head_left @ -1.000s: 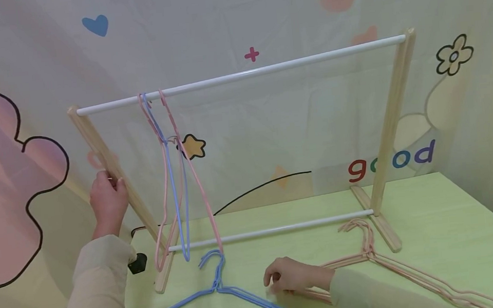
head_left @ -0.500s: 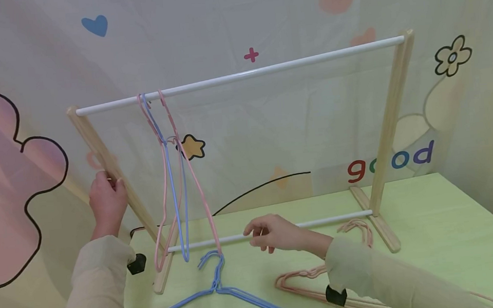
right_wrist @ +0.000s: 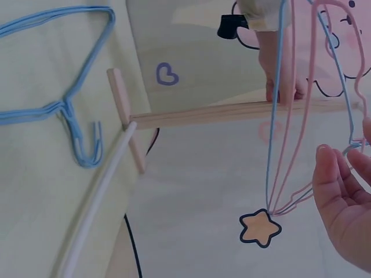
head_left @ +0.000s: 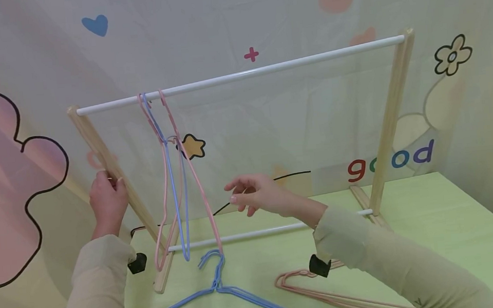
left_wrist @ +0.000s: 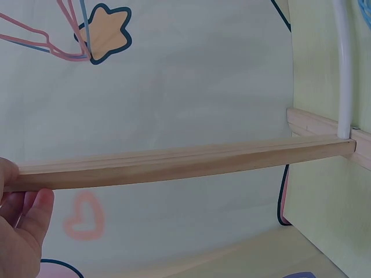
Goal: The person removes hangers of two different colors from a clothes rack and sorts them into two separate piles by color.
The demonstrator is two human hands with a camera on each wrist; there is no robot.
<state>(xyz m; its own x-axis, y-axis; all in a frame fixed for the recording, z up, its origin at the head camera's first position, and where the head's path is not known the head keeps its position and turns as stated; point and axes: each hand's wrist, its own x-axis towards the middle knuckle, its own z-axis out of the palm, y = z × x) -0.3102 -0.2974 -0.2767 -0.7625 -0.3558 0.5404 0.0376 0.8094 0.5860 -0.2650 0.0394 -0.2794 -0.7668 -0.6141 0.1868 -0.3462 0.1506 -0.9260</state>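
Observation:
My left hand (head_left: 108,200) grips the left wooden upright (head_left: 96,142) of a small clothes rack, thumb on one side and fingers on the other; the left wrist view shows its fingertips (left_wrist: 39,205) against the wood. In mid-air in front of the rack is my right hand (head_left: 259,194), fingers loosely bent and holding nothing. Left of it, two pink clothes hangers and a blue clothes hanger (head_left: 175,199) hang from the white top rail (head_left: 244,75), near its left end. The nearer pink hanger (head_left: 207,204) overlaps the right fingertips in the right wrist view.
Several blue hangers (head_left: 216,280) lie stacked on the pale green table (head_left: 464,232), front left. A stack of pink hangers (head_left: 302,292) lies partly under the right sleeve (head_left: 369,243). A white lower bar (head_left: 262,232) joins the rack's feet. A printed curtain (head_left: 287,13) hangs behind.
My right hand has risen from the pink hangers on the table to mid-air before the rack, moving slightly left. The left hand keeps its hold on the upright; the hung hangers stay put.

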